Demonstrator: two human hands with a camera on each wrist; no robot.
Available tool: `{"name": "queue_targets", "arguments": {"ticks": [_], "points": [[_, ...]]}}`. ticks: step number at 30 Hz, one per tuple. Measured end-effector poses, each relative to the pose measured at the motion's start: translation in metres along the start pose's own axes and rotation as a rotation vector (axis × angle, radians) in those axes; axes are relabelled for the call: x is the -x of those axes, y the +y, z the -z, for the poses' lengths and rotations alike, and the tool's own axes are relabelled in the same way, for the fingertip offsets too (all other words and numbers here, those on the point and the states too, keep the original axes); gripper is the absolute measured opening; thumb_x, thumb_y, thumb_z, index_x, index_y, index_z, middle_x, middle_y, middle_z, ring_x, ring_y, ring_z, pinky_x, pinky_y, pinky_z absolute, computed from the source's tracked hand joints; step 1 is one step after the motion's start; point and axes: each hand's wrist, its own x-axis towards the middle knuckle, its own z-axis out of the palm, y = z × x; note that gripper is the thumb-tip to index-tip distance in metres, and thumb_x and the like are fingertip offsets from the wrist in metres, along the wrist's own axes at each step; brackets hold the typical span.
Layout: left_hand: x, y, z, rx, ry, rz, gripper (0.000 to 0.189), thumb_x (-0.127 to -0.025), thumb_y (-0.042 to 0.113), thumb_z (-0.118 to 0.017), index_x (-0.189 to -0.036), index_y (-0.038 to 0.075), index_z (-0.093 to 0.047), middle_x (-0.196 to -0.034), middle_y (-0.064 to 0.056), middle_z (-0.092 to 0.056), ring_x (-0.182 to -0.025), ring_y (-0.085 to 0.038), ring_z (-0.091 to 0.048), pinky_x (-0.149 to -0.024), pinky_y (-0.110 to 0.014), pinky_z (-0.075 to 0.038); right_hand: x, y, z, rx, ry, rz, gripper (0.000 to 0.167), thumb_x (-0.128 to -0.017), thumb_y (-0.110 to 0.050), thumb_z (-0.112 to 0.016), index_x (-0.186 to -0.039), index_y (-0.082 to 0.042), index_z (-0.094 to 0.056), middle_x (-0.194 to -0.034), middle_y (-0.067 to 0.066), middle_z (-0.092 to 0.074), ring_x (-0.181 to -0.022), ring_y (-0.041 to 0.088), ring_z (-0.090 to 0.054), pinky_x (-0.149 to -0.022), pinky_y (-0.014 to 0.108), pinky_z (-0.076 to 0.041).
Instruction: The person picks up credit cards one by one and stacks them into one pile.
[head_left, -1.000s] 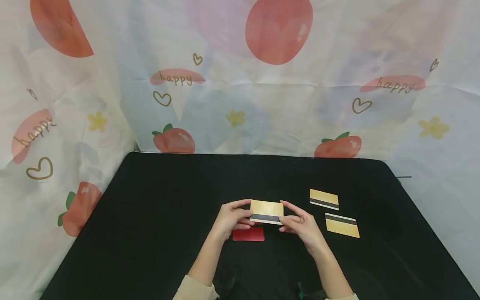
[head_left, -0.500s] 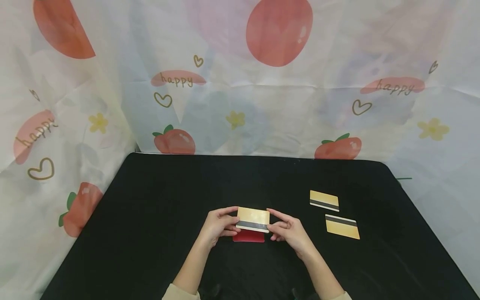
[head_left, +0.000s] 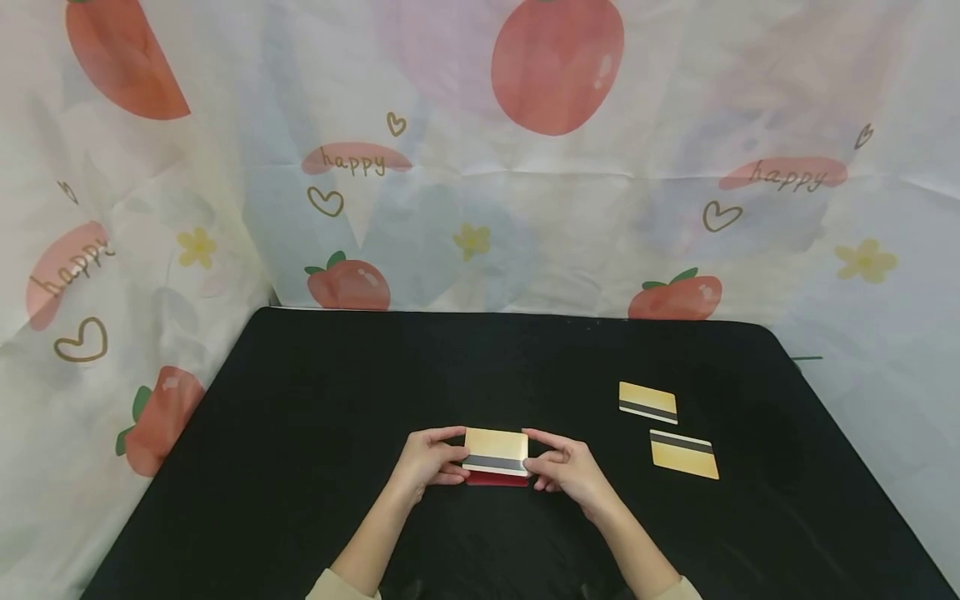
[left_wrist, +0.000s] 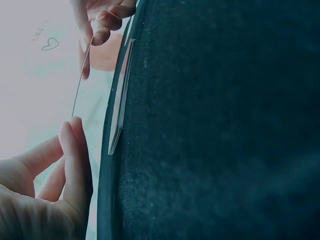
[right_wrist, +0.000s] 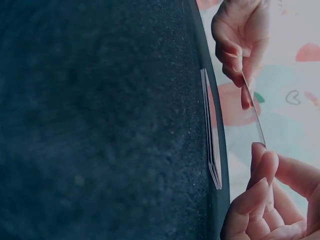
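Between my two hands is a gold card (head_left: 496, 443) with a dark stripe near its lower edge. My left hand (head_left: 427, 463) pinches its left edge, and my right hand (head_left: 573, 472) pinches the right one. Below it a red card (head_left: 497, 480) lies on the table, mostly covered in the head view. Both wrist views show the held card (left_wrist: 81, 82) edge-on and lifted off the table. In the right wrist view, a small stack of cards (right_wrist: 209, 130) lies on the tabletop beneath it.
Two more gold striped cards lie to the right on the black table (head_left: 337, 400), a farther card (head_left: 648, 402) and a nearer card (head_left: 684, 455). A printed cloth (head_left: 540, 225) hangs behind the table and along its left side.
Both hands have moved left and toward the near edge, carrying the gold card from above right of the red card to over it. The two cards at right stay put.
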Motion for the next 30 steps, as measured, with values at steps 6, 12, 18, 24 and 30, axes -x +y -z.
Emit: {"name": "queue_targets", "arguments": {"ticks": [6, 12, 18, 24, 30], "points": [[-0.001, -0.005, -0.001, 0.002, -0.006, 0.018, 0.044, -0.081, 0.003, -0.066, -0.123, 0.001, -0.056, -0.076, -0.011, -0.067, -0.057, -0.019, -0.066, -0.052, -0.026, -0.055, -0.001, 0.002, 0.000, 0.022, 0.007, -0.028, 0.053, -0.080, -0.012, -0.069, -0.128, -0.001, -0.051, -0.070, 0.006, -0.065, -0.054, 0.013, -0.057, -0.052, 0.021, -0.047], [-0.004, -0.009, -0.001, -0.002, -0.007, 0.041, 0.044, -0.080, 0.004, -0.067, -0.122, 0.002, -0.057, -0.083, -0.014, -0.068, -0.057, -0.019, -0.067, -0.052, -0.025, -0.055, -0.001, 0.005, 0.000, 0.021, 0.014, -0.041, 0.052, -0.080, -0.011, -0.068, -0.128, 0.000, -0.050, -0.069, 0.006, -0.065, -0.052, 0.013, -0.056, -0.049, 0.020, -0.046], [-0.006, -0.011, 0.000, -0.006, -0.013, 0.042, 0.043, -0.079, 0.003, -0.068, -0.121, 0.002, -0.058, -0.086, -0.016, -0.068, -0.057, -0.019, -0.067, -0.052, -0.025, -0.055, -0.003, 0.008, -0.001, 0.028, 0.024, -0.049, 0.051, -0.080, -0.010, -0.068, -0.127, 0.001, -0.052, -0.068, 0.007, -0.065, -0.050, 0.012, -0.054, -0.047, 0.019, -0.045], [-0.008, -0.013, -0.001, -0.006, -0.009, 0.055, 0.043, -0.078, 0.002, -0.069, -0.119, 0.001, -0.059, -0.079, -0.014, -0.068, -0.055, -0.017, -0.066, -0.051, -0.025, -0.055, -0.004, 0.010, -0.002, 0.054, 0.039, -0.033, 0.048, -0.080, -0.007, -0.067, -0.125, 0.000, -0.053, -0.067, 0.007, -0.064, -0.047, 0.012, -0.052, -0.044, 0.019, -0.044], [-0.009, -0.014, -0.002, -0.032, -0.001, 0.053, 0.041, -0.078, 0.002, -0.069, -0.118, 0.001, -0.061, -0.069, -0.011, -0.067, -0.053, -0.016, -0.065, -0.051, -0.024, -0.054, -0.004, 0.010, -0.002, 0.070, 0.055, -0.025, 0.048, -0.079, -0.004, -0.067, -0.124, 0.002, -0.053, -0.066, 0.009, -0.064, -0.045, 0.011, -0.050, -0.042, 0.018, -0.043]]}}
